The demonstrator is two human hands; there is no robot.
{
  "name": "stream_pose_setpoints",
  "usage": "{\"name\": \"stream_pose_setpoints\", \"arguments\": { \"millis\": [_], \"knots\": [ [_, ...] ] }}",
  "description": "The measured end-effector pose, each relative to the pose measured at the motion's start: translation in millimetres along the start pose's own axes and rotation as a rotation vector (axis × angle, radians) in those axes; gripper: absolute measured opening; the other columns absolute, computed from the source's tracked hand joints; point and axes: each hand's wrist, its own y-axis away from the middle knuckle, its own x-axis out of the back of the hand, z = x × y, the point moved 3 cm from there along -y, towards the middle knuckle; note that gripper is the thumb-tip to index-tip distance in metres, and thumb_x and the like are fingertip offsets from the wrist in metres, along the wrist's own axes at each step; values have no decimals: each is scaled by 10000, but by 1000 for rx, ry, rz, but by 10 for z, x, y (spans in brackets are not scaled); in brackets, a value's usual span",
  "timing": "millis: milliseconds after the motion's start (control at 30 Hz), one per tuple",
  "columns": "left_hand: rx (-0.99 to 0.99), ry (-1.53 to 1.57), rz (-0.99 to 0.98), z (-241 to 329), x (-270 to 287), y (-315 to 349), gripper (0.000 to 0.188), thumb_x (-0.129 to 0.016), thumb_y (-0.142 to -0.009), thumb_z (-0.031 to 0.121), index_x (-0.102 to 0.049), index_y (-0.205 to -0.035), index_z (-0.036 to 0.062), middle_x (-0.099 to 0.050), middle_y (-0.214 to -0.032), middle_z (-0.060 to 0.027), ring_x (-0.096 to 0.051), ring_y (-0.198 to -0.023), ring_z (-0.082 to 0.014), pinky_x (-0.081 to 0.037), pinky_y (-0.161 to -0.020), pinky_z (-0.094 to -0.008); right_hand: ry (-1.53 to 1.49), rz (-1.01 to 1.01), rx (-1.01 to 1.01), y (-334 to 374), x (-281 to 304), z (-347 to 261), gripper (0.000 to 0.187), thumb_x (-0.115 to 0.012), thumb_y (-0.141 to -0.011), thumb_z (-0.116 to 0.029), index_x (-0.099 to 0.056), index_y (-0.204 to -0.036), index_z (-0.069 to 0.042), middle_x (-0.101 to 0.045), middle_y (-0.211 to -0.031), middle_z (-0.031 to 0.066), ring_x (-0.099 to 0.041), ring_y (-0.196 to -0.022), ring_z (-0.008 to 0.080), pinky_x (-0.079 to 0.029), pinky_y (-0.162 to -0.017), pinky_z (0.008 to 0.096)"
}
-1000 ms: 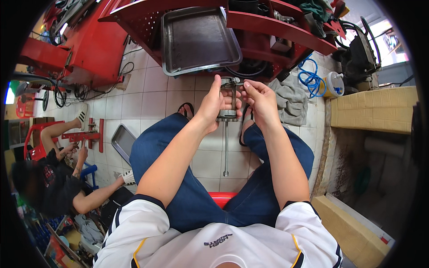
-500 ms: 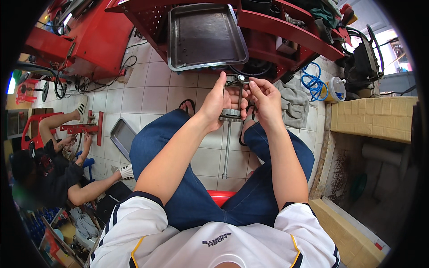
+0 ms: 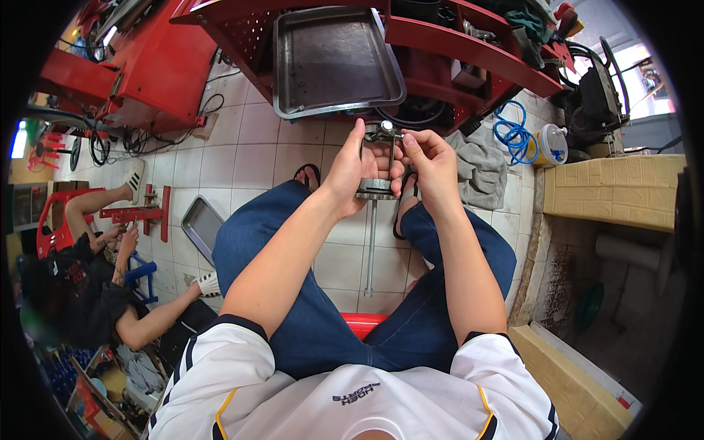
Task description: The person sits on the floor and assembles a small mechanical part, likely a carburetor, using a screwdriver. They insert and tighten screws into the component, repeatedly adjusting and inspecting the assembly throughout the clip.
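Above the floor between my knees is a metal puller (image 3: 377,188), with side arms, a round plate and a long rod (image 3: 370,249) pointing toward me. My left hand (image 3: 346,167) wraps the puller's frame from the left, its fingers passing behind the arms and the thumb up along the side. At the puller's far end is a shiny round bolt head (image 3: 386,126). Just right of it, my right hand (image 3: 434,160) pinches a small part at the frame's end with thumb and forefinger; the fingertips mostly hide that part.
Beyond my hands a metal tray (image 3: 337,62) sits at a red cart (image 3: 469,48). A grey cloth (image 3: 480,170), blue hose (image 3: 515,133) and white tub (image 3: 550,143) lie to the right. On the left, a co-worker (image 3: 81,286) sits near another tray (image 3: 203,227).
The puller's far end and my right hand have shifted slightly left. My left hand keeps its hold. The co-worker's hands have moved a little at the left.
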Motion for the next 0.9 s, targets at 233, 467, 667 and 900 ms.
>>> {"name": "stream_pose_setpoints", "arguments": {
  "millis": [233, 467, 667, 900],
  "knots": [
    [9, 27, -29, 47, -11, 18, 756, -219, -978, 752, -566, -965, 80, -551, -703, -28, -594, -576, -177, -519, -643, -344, 4, -39, 67, 5, -6, 17, 173, -716, -963, -156, -665, -1037, -9, -690, -944, 20, -624, -884, 84, -500, -822, 259],
    [68, 24, -100, 93, -9, 66, 764, -181, -998, 719, -589, -935, 76, -587, -710, -46, -612, -572, -189, -542, -618, -359, 39, -139, 116, 2, 54, -87, 159, -724, -955, -134, -653, -1017, -6, -688, -944, 29, -631, -895, 90, -504, -841, 267],
    [83, 11, -117, 113, 17, 68, 764, -180, -1000, 716, -583, -941, 69, -573, -700, -44, -603, -559, -188, -540, -614, -357, 36, -158, 66, 0, 43, -49, 172, -712, -965, -144, -639, -1045, -10, -687, -976, 34, -624, -905, 89, -508, -845, 265],
    [93, 26, -134, 104, 27, 58, 779, -178, -995, 725, -580, -964, 59, -567, -694, -38, -603, -556, -184, -543, -606, -352, 118, -117, 152, 1, 60, -40, 162, -709, -956, -107, -659, -1064, 2, -700, -942, 38, -637, -898, 98, -507, -819, 264]
  ]
}}
